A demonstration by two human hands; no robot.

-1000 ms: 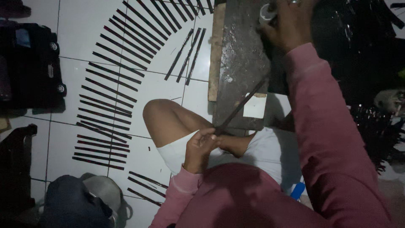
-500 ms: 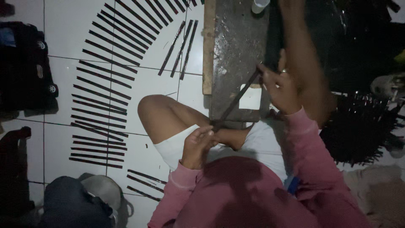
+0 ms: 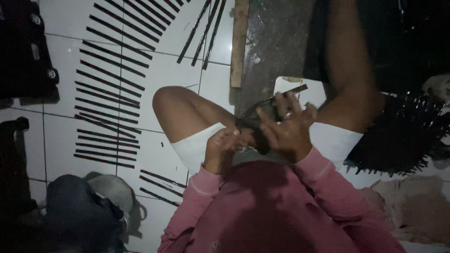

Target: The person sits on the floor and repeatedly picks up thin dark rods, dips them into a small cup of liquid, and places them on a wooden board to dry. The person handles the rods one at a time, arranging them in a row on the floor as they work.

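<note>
Seated on the tiled floor (image 3: pixel 154 70), knees up. My left hand (image 3: pixel 224 146) is closed around the near end of a thin dark strip (image 3: pixel 276 97); my right hand (image 3: pixel 287 126) has its grip on the same strip farther up, fingers half curled, far tip poking out past them over a pale sheet (image 3: pixel 315 93). The strip sits in my lap between both hands. Progress, as a judgement: many dark sticks (image 3: pixel 110 96) already lie fanned in neat rows on the floor to my left, three more (image 3: pixel 201 33) by the wooden board (image 3: pixel 239 42), a dark heap (image 3: pixel 398 136) at right possibly unworked. Containers: a metal pot (image 3: pixel 112 192) at lower left, contents hidden by a dark bundle (image 3: pixel 75 206).
</note>
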